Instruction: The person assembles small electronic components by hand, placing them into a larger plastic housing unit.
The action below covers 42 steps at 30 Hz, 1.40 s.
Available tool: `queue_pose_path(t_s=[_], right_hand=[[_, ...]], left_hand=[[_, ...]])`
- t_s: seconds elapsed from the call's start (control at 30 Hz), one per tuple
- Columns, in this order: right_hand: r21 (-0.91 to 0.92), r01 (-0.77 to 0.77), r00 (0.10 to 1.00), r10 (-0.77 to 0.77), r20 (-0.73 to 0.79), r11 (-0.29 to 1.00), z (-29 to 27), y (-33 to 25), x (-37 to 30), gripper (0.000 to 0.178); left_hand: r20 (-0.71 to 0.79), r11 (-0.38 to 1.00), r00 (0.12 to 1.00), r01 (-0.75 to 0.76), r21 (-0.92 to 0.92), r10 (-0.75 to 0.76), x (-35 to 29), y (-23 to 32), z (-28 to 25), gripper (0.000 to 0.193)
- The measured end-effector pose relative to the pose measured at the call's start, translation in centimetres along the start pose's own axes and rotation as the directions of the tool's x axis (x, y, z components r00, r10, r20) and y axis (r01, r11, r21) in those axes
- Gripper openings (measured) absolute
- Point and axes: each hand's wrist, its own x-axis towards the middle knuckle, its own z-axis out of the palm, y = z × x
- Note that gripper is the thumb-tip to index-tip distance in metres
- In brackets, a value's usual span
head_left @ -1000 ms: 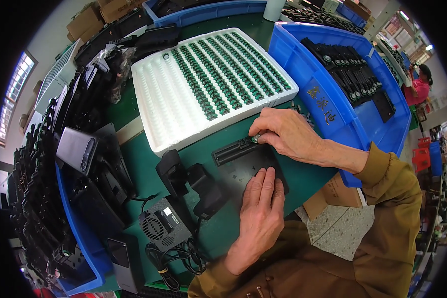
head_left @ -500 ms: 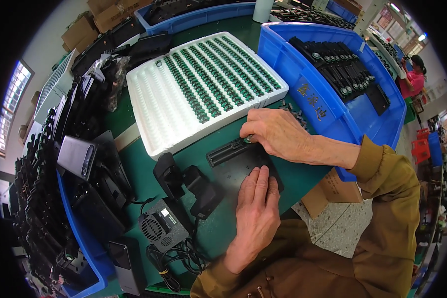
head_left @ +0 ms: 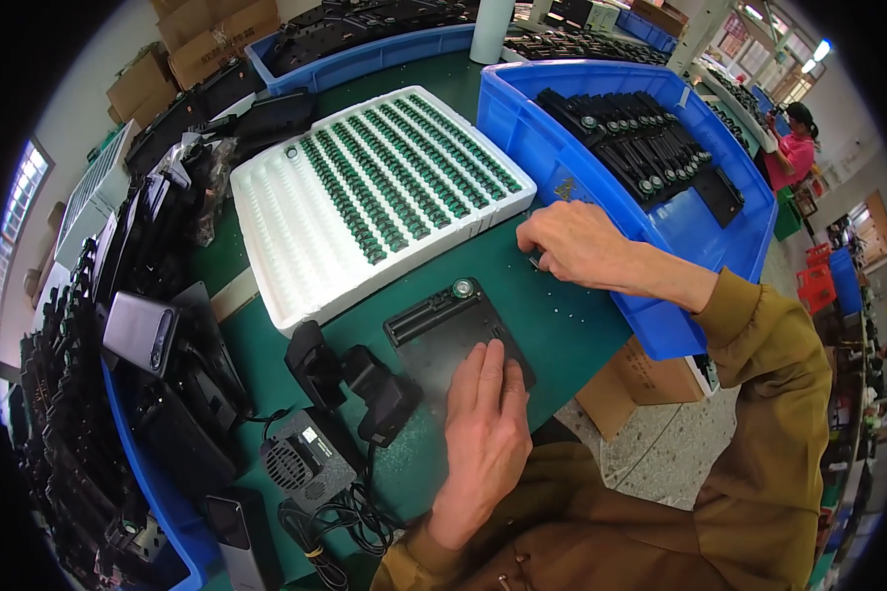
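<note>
A flat black plastic housing (head_left: pixel 424 347) lies on the green table, with a long slot along its far edge. At that edge's right end sits a small round silver-and-green component (head_left: pixel 462 289). My left hand (head_left: pixel 488 424) lies on the near side of the housing, its fingers stretched flat. Beyond and to the right, my right hand (head_left: pixel 583 246) is over the table against the blue bin. Its fingers are curled together, with a small dark piece (head_left: pixel 534 262) by the fingertips; whether they grip it is unclear. A white foam tray (head_left: pixel 286 222) holds rows of small green components.
At right a blue bin (head_left: pixel 552 167) contains black housings. Two black cradle-like parts (head_left: pixel 350 379), a grey vented device (head_left: pixel 306 463) and coiled cable (head_left: pixel 360 522) are left of my left hand. More black parts (head_left: pixel 69 433) fill the far left. A person (head_left: pixel 793 153) works at back right.
My right hand has moved off the housing to the right, toward the blue bin. The round component now shows on the housing's corner. My left hand stays on the housing.
</note>
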Motion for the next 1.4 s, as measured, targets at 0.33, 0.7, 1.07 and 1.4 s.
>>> queue_pose_path(t_s=[0.33,0.7,1.07,1.4], right_hand=[[0.043,0.021,0.999,-0.02,-0.03,0.999,1.4,-0.3,-0.3,0.011],[0.537,-0.11,0.99,0.041,0.138,0.836,-0.1,-2.3,-0.9,0.016],[0.669,-0.212,0.97,0.072,0.23,0.713,0.6,-3.6,-1.5,0.016],[0.697,-0.041,0.994,-0.041,0.101,0.716,2.2,-4.5,-2.3,0.018]], left_hand=[[0.013,1.0,1.0,0.0,0.001,0.0,0.2,0.2,-0.2,0.037],[0.017,1.0,1.0,0.009,0.015,-0.009,0.2,0.2,-0.2,0.036],[0.005,1.0,1.0,0.012,0.002,-0.012,0.2,0.1,-0.2,0.034],[-0.016,0.999,1.0,0.021,-0.031,-0.022,0.1,0.1,-0.2,0.035]])
